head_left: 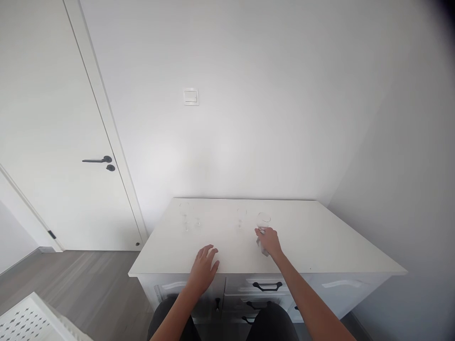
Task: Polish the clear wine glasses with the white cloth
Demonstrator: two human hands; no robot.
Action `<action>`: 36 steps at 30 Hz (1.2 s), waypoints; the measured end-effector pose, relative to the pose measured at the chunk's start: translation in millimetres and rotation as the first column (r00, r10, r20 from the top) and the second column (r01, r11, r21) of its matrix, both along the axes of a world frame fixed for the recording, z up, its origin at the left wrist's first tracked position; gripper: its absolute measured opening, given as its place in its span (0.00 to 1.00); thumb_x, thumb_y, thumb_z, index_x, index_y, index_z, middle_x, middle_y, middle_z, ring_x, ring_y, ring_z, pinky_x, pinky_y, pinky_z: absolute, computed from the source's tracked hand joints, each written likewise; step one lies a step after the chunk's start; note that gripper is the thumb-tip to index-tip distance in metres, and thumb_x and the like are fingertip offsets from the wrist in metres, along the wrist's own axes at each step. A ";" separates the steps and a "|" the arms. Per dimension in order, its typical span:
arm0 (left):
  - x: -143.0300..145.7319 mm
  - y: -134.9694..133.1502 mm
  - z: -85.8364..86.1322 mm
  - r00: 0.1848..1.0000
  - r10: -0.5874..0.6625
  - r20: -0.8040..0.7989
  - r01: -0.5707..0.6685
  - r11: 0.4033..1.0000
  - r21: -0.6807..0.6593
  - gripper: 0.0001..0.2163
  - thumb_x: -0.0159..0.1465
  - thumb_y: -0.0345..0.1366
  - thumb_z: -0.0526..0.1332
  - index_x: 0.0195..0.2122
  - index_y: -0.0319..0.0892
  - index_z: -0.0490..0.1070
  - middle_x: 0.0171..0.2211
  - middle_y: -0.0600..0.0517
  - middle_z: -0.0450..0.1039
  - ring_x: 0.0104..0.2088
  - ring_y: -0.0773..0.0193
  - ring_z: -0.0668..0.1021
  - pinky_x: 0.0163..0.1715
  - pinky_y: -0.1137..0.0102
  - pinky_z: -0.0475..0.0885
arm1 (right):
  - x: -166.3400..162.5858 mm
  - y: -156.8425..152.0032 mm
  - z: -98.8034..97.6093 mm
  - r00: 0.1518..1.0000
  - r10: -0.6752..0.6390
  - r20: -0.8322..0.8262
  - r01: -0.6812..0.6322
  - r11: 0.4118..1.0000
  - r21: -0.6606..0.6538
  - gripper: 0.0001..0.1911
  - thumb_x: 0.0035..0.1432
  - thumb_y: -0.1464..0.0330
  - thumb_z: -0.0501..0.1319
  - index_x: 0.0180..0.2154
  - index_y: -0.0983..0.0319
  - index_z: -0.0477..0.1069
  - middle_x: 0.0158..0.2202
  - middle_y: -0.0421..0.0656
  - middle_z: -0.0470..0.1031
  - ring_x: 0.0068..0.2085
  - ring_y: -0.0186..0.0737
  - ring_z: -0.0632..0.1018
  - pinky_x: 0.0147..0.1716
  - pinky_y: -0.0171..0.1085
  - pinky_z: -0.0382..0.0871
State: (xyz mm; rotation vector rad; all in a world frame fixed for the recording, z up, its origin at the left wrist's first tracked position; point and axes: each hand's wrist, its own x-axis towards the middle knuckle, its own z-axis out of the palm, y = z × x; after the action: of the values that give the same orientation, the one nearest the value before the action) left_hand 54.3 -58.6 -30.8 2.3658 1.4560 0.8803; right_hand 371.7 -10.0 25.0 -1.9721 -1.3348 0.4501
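Plain white wall [249, 118] ahead of me, with one white switch plate [191, 96] on it. Second white wall [408, 166] on my right, and the two meet in a corner. White door [46, 118] to my left, dark lever handle [96, 160] (keyhole just below it). Grey wood-look floor [81, 279]. White dresser [320, 237] sits against the far wall, black drawer pulls [267, 286] on its front. White perforated crate [28, 317] at lower left. Light is soft and even.

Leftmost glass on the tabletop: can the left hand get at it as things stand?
Probably yes. The left hand lies flat and empty on the tabletop, and only bare surface shows between it and the leftmost glass, just ahead.
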 end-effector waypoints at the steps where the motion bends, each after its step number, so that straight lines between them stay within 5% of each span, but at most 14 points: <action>1: -0.7 7.5 -5.0 0.999 -0.007 -0.033 0.007 1.000 -0.006 0.14 0.70 0.33 0.55 0.55 0.46 0.71 0.60 0.44 0.71 0.61 0.49 0.72 0.62 0.51 0.70 | 0.3 6.6 -2.4 1.000 -0.009 0.007 0.009 1.000 -0.017 0.17 0.62 0.57 0.61 0.30 0.63 0.75 0.30 0.49 0.80 0.35 0.46 0.80 0.30 0.36 0.69; 10: -16.2 59.3 -1.3 0.998 -0.003 -0.064 0.001 0.999 -0.036 0.10 0.69 0.31 0.54 0.49 0.44 0.72 0.51 0.45 0.71 0.51 0.52 0.74 0.52 0.56 0.71 | -1.4 55.4 -26.0 0.998 -0.045 0.039 0.050 0.990 -0.129 0.20 0.65 0.56 0.59 0.44 0.67 0.77 0.44 0.53 0.81 0.39 0.44 0.81 0.31 0.34 0.68; 16: -23.5 78.2 3.4 0.985 0.058 0.159 -0.032 0.986 -0.167 0.06 0.67 0.33 0.56 0.41 0.44 0.72 0.44 0.46 0.74 0.47 0.53 0.73 0.50 0.58 0.69 | -3.0 68.4 -35.2 0.997 -0.063 0.054 0.070 0.987 -0.147 0.22 0.64 0.57 0.61 0.49 0.68 0.76 0.50 0.57 0.79 0.44 0.48 0.82 0.35 0.36 0.71; 22: -30.2 89.5 8.3 0.931 0.143 0.336 -0.048 0.960 -0.275 0.08 0.68 0.42 0.53 0.38 0.46 0.69 0.35 0.51 0.75 0.36 0.59 0.76 0.38 0.66 0.70 | -4.8 75.7 -33.2 0.994 -0.086 0.066 0.095 0.985 -0.142 0.20 0.63 0.58 0.62 0.49 0.66 0.76 0.49 0.57 0.80 0.46 0.49 0.82 0.36 0.36 0.72; 29: -30.9 101.0 9.4 0.855 0.236 0.461 -0.070 0.935 -0.349 0.08 0.67 0.44 0.54 0.41 0.47 0.68 0.27 0.54 0.74 0.28 0.61 0.74 0.31 0.68 0.66 | -12.2 45.9 -40.4 0.990 -0.069 0.123 0.079 0.994 -0.080 0.23 0.63 0.57 0.61 0.54 0.63 0.68 0.48 0.53 0.78 0.46 0.50 0.81 0.38 0.39 0.69; 36: -25.8 108.3 7.9 0.779 0.307 0.547 -0.067 0.908 -0.414 0.23 0.69 0.48 0.55 0.61 0.45 0.54 0.38 0.47 0.82 0.33 0.60 0.80 0.33 0.67 0.70 | -20.5 -0.1 -62.8 0.900 -0.007 0.435 -0.001 1.000 0.018 0.05 0.67 0.66 0.54 0.41 0.60 0.66 0.40 0.47 0.74 0.41 0.46 0.76 0.37 0.38 0.62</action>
State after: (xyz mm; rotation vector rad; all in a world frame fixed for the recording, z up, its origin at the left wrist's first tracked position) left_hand 28.4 49.6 -22.9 1.4744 1.4303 1.1476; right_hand 351.2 -10.2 -37.8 -2.1387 -1.5957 -0.0159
